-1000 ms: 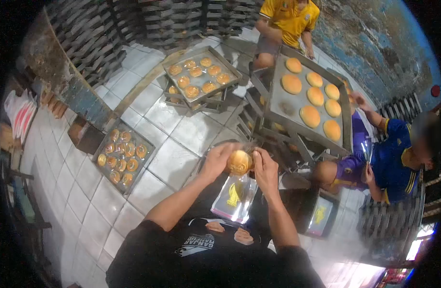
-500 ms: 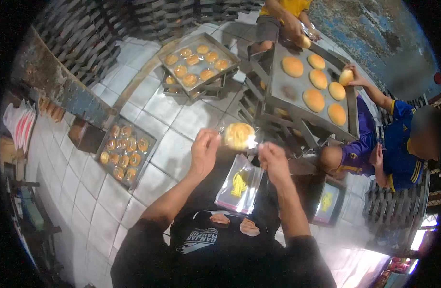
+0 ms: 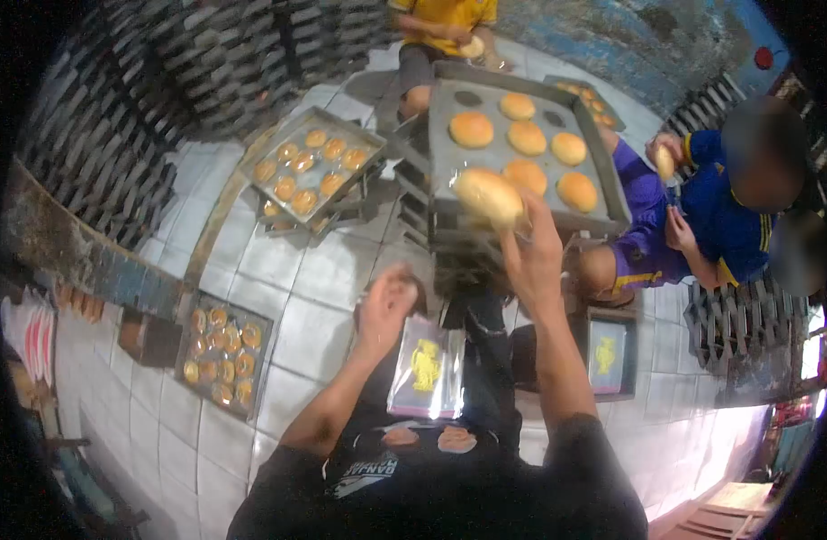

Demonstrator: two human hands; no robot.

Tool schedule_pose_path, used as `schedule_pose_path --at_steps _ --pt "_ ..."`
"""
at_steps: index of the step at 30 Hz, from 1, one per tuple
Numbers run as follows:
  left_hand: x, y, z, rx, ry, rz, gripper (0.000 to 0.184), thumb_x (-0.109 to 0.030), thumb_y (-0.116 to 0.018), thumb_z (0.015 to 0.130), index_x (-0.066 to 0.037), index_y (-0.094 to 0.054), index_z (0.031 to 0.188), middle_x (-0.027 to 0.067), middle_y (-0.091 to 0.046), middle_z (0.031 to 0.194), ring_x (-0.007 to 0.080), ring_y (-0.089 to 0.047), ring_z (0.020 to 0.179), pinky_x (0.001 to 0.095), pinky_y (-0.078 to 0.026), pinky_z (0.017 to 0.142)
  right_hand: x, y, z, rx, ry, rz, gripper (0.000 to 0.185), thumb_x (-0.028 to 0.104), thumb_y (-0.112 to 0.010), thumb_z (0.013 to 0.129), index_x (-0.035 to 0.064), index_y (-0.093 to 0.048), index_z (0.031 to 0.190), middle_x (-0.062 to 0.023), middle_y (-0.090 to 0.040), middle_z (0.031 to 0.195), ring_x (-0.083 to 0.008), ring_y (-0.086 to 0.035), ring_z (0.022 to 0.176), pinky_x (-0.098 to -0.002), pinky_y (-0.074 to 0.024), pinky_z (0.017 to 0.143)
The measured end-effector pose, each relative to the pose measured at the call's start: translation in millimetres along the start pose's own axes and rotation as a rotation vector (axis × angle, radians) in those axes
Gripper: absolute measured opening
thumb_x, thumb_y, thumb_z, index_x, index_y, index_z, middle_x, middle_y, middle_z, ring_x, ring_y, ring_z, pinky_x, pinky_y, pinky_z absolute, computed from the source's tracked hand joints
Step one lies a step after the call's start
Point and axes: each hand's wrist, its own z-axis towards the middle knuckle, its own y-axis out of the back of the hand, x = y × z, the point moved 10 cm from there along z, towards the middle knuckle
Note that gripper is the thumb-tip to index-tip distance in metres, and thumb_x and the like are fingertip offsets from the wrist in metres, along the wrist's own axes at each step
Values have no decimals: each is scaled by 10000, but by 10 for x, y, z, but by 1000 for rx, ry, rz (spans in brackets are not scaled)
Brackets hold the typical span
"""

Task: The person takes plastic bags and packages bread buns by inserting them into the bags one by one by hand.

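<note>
My right hand (image 3: 541, 261) is raised at the front edge of the large baking tray (image 3: 618, 212), with its fingers closed round a golden bun (image 3: 490, 198). The bun is smeared by motion, and a small glint shows at its left end; I cannot make out its wrapping. My left hand (image 3: 388, 310) hangs in front of my lap, blurred, with loosely bent fingers and nothing visible in them. Just below it, a stack of clear plastic bags (image 3: 425, 367) with a yellow print lies on my lap. Several bare round buns (image 3: 526, 138) sit on the large tray.
Wrapped buns fill a tray (image 3: 375, 155) stacked at the back left and another tray (image 3: 262, 382) on the tiled floor (image 3: 316, 270). Across from me a person in yellow (image 3: 445, 20) holds a bun. At right a person in blue (image 3: 733, 220) holds another.
My hands have come apart from the plastic-wrapped bun they held between them. The right hand has risen toward the large tray with a bun; the left has drawn back. My view has turned right.
</note>
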Motion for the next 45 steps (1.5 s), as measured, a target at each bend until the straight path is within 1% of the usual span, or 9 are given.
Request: schedule_pose_path --at_steps 6,13,17,19,21,22,34,41,45 --pt "-321 -222 -815 188 -524 1151 350 -129 -698 892 -99 -726 1239 182 -559 1474 436 -470 1389 523 -387 1158 -86 -195 -285 228 -105 -33 415 113 -770 874 30 -625 1254 -198 -629 1255 -408 -631 1101 -429 -521 972" --pt "-490 -380 -1113 361 -862 985 448 -86 -735 810 -135 -743 1255 134 -506 1554 459 -466 1406 493 -475 1099 44 -657 -1705 535 92 -375 301 133 -768 813 56 -725 1101 -156 -687 1038 -333 -644 1099 -524 -414 1107" --pt "185 -351 -905 542 258 368 317 -155 -722 955 -107 -738 1268 183 -735 1185 270 -722 1060 401 -566 942 -57 -344 -1572 772 -12 -81 201 101 -760 849 48 -724 1039 -103 -689 1020 -284 -663 1099 -456 -460 1109" --pt "231 -314 -820 655 235 517 209 -132 -673 989 -11 -758 1137 146 -777 1040 184 -742 898 366 -596 844 -580 -311 -1751 829 -835 555 233 95 -758 840 36 -716 1062 -142 -705 1076 -288 -674 1109 -455 -508 1040" --pt "364 -108 -720 386 518 212 173 -156 -671 993 1 -732 1033 118 -758 884 159 -715 765 306 -573 688 -616 -35 -1159 625 -245 -269 354 114 -775 822 -6 -674 1140 -198 -687 1163 -329 -660 1134 -428 -530 947" --pt "273 -19 -610 248 462 131 166 -168 -670 997 -7 -710 986 100 -735 837 146 -696 724 286 -552 649 -562 -4 -1043 534 161 -714 401 122 -781 820 -15 -657 1176 -206 -677 1183 -340 -657 1128 -418 -531 922" --pt "568 304 -353 -24 311 -230 257 -168 -616 1041 52 -663 1165 158 -760 990 210 -741 895 331 -592 823 -2614 -658 1130 692 -318 -579 579 505 -643 975 -14 -679 1231 -226 -745 1019 -386 -705 1009 -441 -519 919" --pt "569 263 -254 -55 405 -412 277 -243 -544 1075 -13 -594 1222 182 -732 1131 260 -749 986 372 -597 848 -1463 -151 779 615 -444 -604 547 427 -750 912 -15 -669 1223 -194 -746 1042 -330 -728 949 -422 -551 837" --pt "370 253 -13 -188 431 -656 272 -291 -544 1082 -21 -574 1094 208 -730 1147 290 -728 1075 439 -584 939 -905 -6 708 222 -466 325 445 263 -739 941 -2 -626 1279 -113 -709 1103 -208 -687 1010 -349 -547 865"
